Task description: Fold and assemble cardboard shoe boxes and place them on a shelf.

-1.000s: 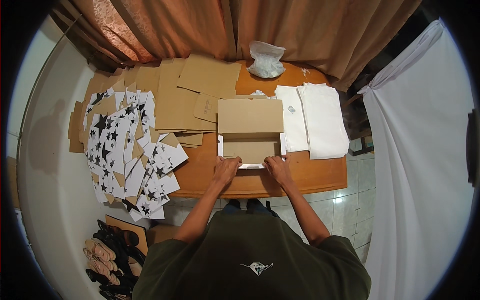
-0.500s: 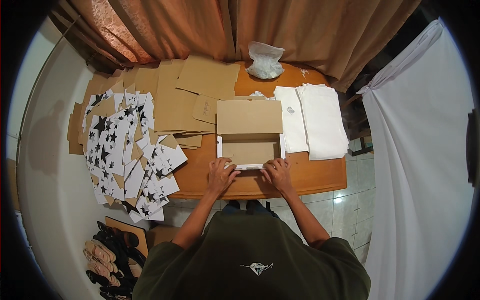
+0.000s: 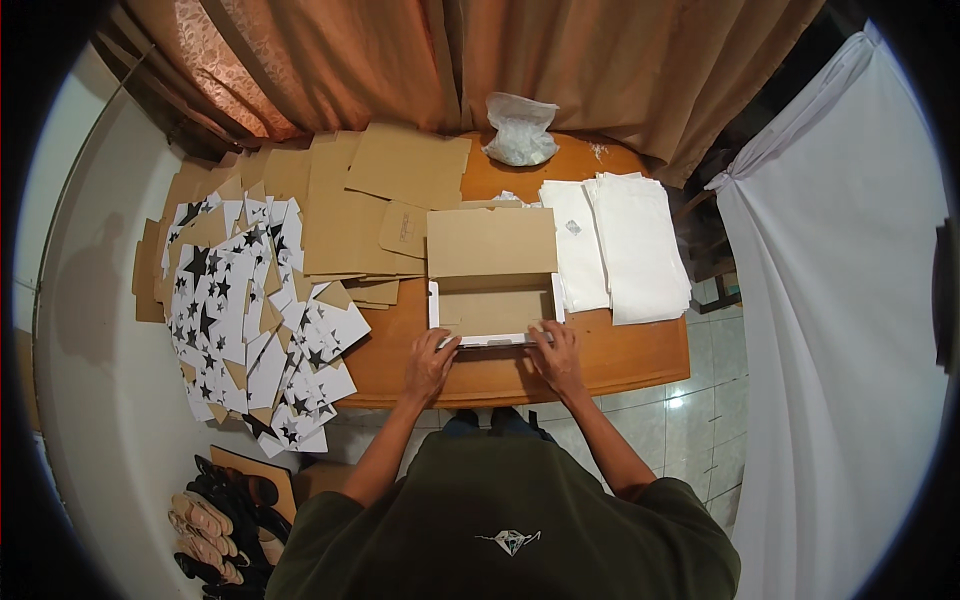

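Head view, landmark: the half-folded cardboard box (image 3: 492,290) at the middle of the wooden table (image 3: 620,355).
Change: a second ago both hands sat higher, on the box's front wall; now they have slid down to its near edge, which reads as the front flap being pressed flat.
Left hand (image 3: 428,362): at the box's near-left corner, fingers spread and pushing on the rim, pinching nothing.
Right hand (image 3: 556,352): at the box's near-right corner, fingers likewise flat and pressing.
Box: lid standing open away from the person, white edges showing along the tray.
Left of the box: star-printed flat blanks (image 3: 240,320) fanned out, plain brown blanks (image 3: 350,210) behind them.
Right of the box: white paper stacks (image 3: 625,245).
Beyond the box: crumpled plastic bag (image 3: 518,130).
In the way: nothing lies between the hands and the box.
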The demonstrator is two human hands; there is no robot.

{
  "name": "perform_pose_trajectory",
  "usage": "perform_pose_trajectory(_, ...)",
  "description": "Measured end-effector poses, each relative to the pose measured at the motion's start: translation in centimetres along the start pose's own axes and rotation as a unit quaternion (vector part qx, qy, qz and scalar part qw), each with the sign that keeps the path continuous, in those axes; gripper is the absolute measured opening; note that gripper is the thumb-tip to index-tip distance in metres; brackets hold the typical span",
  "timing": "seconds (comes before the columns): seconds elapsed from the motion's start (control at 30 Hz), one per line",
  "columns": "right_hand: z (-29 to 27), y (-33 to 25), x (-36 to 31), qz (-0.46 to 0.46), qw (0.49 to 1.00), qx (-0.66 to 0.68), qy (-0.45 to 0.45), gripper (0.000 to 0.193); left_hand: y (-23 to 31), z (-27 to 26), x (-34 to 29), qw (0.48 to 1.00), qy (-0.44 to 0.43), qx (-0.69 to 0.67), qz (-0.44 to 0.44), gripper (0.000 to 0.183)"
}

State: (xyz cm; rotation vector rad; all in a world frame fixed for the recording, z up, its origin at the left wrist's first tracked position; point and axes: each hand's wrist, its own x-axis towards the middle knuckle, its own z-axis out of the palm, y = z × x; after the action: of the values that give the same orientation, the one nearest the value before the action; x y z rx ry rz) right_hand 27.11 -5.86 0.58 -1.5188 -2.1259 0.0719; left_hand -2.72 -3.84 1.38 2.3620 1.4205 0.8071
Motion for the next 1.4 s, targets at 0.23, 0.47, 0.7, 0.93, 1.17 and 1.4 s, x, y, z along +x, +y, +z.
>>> perform_pose_trajectory(0.23,1.4,2.6,-0.8,0.035,0.999,-0.033,0.007,0.055,-2.2,2.1,-0.5,1.0,0.003,0.008,-0.017,0.043)
perform_pose_trajectory(0.47,2.4,2.5,-1.1,0.025,0.996,-0.08,-0.007,0.052,-2.9,3.2,-1.3,0.998,-0.022,0.058,-0.027,0.042)
perform_pose_trajectory(0.7,1.6,1.9,-1.3,0.031,0.993,-0.112,-0.027,0.055,-2.2,1.7,-1.1,0.993,-0.037,0.108,-0.025,0.04)
perform_pose_trajectory(0.93,-1.2,-0.4,3.2,0.072,0.997,0.039,0.007,0.05,-0.9,-1.9,3.4,0.999,0.042,0.033,0.012,0.037)
perform_pose_trajectory(1.17,-1.4,2.1,13.2,0.09,0.988,0.112,0.059,0.041,-4.2,-2.9,17.7,0.998,0.055,-0.032,-0.014,0.023)
perform_pose_trajectory(1.4,1.2,6.2,22.5,0.086,0.992,0.091,-0.014,0.044,-7.9,0.1,26.8,0.999,-0.017,0.024,-0.036,0.037)
